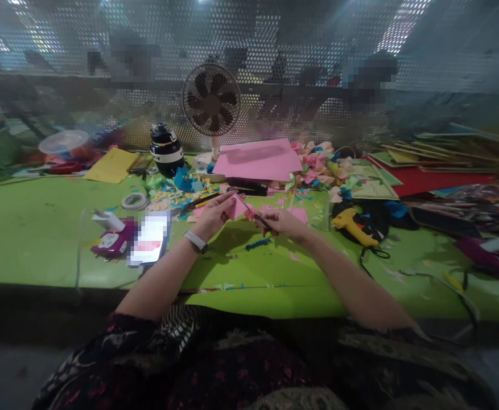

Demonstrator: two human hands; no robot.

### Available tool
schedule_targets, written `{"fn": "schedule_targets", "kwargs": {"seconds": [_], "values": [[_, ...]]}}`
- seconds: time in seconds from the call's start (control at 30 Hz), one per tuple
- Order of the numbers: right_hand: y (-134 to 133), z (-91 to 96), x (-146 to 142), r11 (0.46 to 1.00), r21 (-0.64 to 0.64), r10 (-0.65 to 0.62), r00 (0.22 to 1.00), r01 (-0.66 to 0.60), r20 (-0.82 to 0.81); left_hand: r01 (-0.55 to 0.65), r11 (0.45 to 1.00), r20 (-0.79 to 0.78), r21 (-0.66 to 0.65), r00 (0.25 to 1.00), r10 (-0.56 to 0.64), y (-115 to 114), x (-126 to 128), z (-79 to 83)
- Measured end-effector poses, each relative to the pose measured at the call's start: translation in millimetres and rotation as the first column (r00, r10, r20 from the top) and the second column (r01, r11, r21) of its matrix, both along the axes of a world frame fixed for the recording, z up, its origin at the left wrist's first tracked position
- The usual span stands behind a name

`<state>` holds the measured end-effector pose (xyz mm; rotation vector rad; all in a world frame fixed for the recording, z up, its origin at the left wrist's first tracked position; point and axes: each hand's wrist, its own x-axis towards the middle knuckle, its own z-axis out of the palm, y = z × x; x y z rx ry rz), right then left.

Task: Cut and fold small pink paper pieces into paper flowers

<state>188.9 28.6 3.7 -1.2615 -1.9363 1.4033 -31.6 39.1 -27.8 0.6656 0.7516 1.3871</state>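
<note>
My left hand [215,215], with a white band at the wrist, pinches a small piece of pink paper [236,207] above the green table [40,228]. Just to its right, my right hand [284,221] is closed round a thin dark tool [261,220] whose tip meets the pink paper. A short blue beaded piece [258,244] lies on the table just below both hands. Pink scraps [299,214] lie behind my right hand.
A phone [150,245] and a purple-and-white holder [110,236] lie to the left. A yellow glue gun [352,225] lies to the right. Behind stand a small fan [211,101], a dark bottle [166,149], pink sheets [258,159], paper flowers [320,165], a tape roll [134,200], stacked card [424,171].
</note>
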Motion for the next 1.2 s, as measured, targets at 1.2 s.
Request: {"fn": "schedule_targets", "kwargs": {"seconds": [1.2], "values": [[20, 2.6, 21, 0.965, 0.104, -0.243, 0.970, 0.240, 0.017, -0.032, 0.999, -0.156, 0.005, 0.987, 0.033, 0, -9, 2.1]]}}
